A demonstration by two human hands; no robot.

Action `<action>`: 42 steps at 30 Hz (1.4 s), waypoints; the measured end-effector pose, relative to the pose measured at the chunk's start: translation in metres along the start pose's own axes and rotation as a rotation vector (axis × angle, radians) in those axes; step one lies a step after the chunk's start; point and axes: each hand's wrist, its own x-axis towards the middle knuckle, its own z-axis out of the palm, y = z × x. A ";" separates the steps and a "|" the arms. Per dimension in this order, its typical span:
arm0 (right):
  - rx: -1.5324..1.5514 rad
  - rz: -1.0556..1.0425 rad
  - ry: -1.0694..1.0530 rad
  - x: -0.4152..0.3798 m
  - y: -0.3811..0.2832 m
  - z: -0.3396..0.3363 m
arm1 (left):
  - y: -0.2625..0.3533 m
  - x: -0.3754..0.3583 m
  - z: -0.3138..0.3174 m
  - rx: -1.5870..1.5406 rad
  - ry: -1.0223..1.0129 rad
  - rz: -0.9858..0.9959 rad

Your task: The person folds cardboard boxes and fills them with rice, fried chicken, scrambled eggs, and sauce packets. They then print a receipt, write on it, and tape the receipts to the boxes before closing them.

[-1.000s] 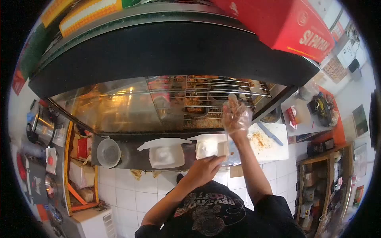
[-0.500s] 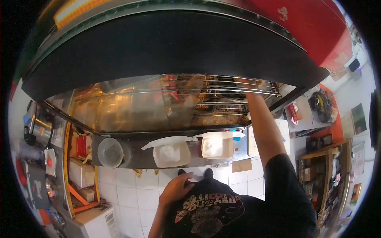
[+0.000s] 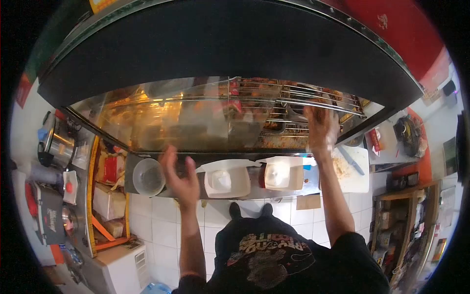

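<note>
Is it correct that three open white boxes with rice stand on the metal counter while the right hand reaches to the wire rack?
Not quite. The head view shows two open white boxes, not three, on the metal counter; the right hand does reach to the wire rack.

The right hand [image 3: 320, 128] wears a thin see-through plastic glove. It reaches up to the shiny metal wire rack [image 3: 293, 105] inside the warm glass food case [image 3: 171, 120]. I cannot tell if its grip is closed on any food there. The left hand [image 3: 178, 174] is bare, with its fingers spread wide. It hangs in the air holding nothing, just beside the round see-through plastic tub [image 3: 148, 176]. Two white open food boxes sit side by side on the grey metal desk [image 3: 293, 191]. The left white box [image 3: 226, 180] is near the left hand. The right white box [image 3: 281, 174] is below the right hand. A knife [image 3: 353, 161] lies on the white cutting board [image 3: 362, 183] further right.
</note>
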 end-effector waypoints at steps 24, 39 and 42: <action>0.529 -0.018 -0.496 -0.154 -0.061 0.073 | -0.057 0.076 0.030 -0.078 0.408 -0.031; 0.668 0.490 -0.610 -0.209 -0.029 0.007 | 0.010 0.032 0.122 -0.149 0.224 -0.022; 0.674 0.476 -0.662 -0.226 -0.023 0.001 | 0.006 -0.025 0.093 -0.148 0.085 0.075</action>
